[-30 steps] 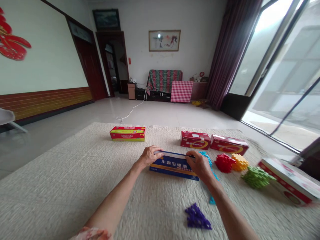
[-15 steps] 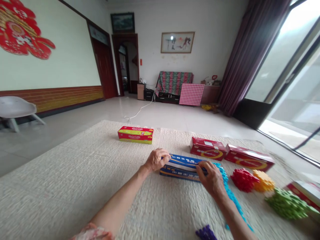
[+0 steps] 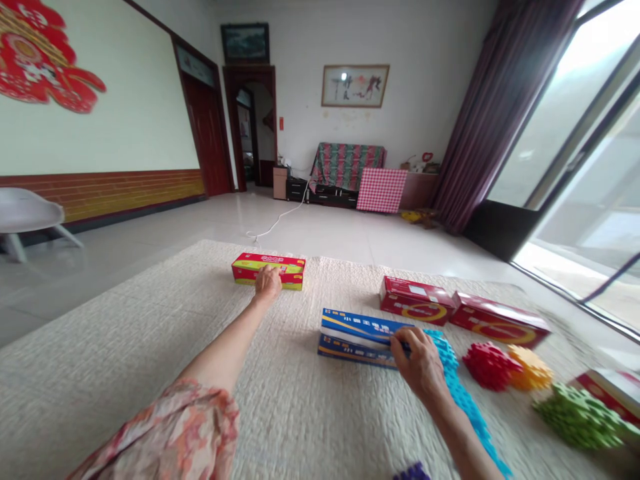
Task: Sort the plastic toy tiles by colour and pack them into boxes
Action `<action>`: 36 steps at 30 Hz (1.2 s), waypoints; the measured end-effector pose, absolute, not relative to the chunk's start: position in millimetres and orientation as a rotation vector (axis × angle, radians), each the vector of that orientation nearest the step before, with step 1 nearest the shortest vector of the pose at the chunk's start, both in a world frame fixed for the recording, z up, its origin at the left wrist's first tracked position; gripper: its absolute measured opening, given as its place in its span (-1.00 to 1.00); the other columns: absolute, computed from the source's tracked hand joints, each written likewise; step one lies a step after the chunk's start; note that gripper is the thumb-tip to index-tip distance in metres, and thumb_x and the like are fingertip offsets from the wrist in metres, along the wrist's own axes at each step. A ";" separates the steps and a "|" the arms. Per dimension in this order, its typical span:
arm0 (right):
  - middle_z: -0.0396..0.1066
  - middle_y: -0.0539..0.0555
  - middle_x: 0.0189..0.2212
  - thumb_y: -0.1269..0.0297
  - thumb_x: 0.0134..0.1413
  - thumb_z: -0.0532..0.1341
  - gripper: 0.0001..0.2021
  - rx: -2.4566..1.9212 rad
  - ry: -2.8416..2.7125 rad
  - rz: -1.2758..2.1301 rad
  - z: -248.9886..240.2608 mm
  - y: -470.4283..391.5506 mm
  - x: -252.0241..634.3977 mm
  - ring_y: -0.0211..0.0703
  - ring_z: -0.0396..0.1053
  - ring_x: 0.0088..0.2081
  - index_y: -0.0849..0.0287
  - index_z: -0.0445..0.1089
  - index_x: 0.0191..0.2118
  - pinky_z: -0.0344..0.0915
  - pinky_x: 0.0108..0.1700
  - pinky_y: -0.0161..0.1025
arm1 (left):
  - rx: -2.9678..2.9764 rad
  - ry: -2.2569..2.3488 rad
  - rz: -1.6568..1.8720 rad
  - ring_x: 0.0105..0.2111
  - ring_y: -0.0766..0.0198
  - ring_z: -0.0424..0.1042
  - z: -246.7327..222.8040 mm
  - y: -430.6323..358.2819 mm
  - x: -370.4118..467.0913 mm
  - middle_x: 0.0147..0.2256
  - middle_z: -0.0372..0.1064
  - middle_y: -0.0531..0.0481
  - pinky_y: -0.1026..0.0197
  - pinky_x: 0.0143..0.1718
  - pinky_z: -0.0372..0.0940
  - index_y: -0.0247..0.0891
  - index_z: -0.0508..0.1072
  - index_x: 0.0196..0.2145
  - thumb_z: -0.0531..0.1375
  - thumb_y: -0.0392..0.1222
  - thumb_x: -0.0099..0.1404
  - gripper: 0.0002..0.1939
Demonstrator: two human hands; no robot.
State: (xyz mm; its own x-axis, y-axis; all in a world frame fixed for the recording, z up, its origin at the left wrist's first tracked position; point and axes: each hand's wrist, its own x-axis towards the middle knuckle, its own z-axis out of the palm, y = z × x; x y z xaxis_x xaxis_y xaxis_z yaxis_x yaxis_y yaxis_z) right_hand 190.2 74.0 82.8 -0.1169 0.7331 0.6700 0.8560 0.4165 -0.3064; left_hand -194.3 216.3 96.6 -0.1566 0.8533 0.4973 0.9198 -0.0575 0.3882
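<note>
Cream textured mat [image 3: 175, 333] spread over pale floor [image 3: 200, 223]. Blue box [image 3: 350, 325] lying mid-mat; right hand [image 3: 420, 353] gripping its right end, apparently steadying it. Left hand [image 3: 269, 283] stretched to red-yellow box [image 3: 245, 269] farther left, touching; whether grasping, cannot tell. Cyan pieces [image 3: 465, 397] beside right hand; dark red boxes [image 3: 415, 298] in row farther back.

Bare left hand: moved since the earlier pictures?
Yes: the left hand moved leftward and forward, off the blue cardboard box, to the unmoved red-yellow cardboard box.
</note>
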 end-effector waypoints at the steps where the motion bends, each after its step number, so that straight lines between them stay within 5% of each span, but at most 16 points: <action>1: 0.43 0.11 -0.34 0.16 0.20 0.07 -0.79 -1.358 -1.884 -0.199 82.8 74.2 190.0 -0.06 0.35 -0.28 0.10 0.34 -0.39 0.24 -0.15 -0.09 | -1.972 -2.091 -0.987 -0.07 -0.03 0.33 95.2 215.5 -195.2 -0.23 0.39 -0.22 -0.01 0.01 0.23 -0.27 0.55 -0.22 0.04 -0.31 0.25 -0.71; 13: 0.40 0.15 -0.29 0.11 0.24 0.04 -0.74 -1.448 -1.840 -0.241 77.7 73.0 186.2 0.00 0.33 -0.24 0.13 0.36 -0.34 0.24 -0.12 -0.05 | -2.214 -1.876 -0.798 -0.19 0.07 0.34 97.7 118.8 -188.3 -0.32 0.39 -0.15 0.05 -0.04 0.26 -0.20 0.57 -0.29 0.05 -0.28 0.29 -0.73; 17: 0.39 0.15 -0.12 0.04 0.14 0.17 -0.72 -1.359 -2.002 -0.176 81.3 62.1 183.1 0.02 0.33 -0.10 0.12 0.35 -0.14 0.23 -0.05 -0.03 | -2.241 -1.832 -0.811 -0.21 0.09 0.35 94.8 86.4 -185.7 -0.34 0.37 -0.14 0.07 -0.04 0.26 -0.23 0.56 -0.30 0.05 -0.31 0.29 -0.74; 21: 0.33 0.18 0.01 0.15 0.00 0.26 -0.60 -1.480 -2.067 -0.265 80.9 54.7 174.2 0.13 0.26 0.02 0.11 0.27 -0.03 0.21 -0.07 0.00 | -2.236 -1.822 -0.844 -0.20 0.09 0.35 93.5 71.7 -186.9 -0.33 0.36 -0.12 0.09 -0.06 0.27 -0.21 0.55 -0.31 0.06 -0.32 0.29 -0.75; 36: 0.36 0.14 0.06 0.38 0.09 0.11 -0.68 -1.708 -2.010 -0.223 93.5 96.9 159.8 0.08 0.18 0.10 0.09 0.34 -0.01 0.14 0.01 -0.01 | -2.324 -1.694 -0.837 -0.24 0.15 0.34 97.2 0.0 -149.2 -0.33 0.38 -0.07 0.14 -0.16 0.26 -0.23 0.52 -0.31 0.07 -0.34 0.34 -0.78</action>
State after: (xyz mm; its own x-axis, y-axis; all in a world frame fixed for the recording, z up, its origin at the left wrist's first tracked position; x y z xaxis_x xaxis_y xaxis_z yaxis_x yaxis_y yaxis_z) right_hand 159.8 96.9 93.5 -0.0975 0.8811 0.4628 0.9611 0.2041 -0.1861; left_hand -149.2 0.0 97.2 0.2085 0.8324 0.5135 0.9137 -0.3530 0.2012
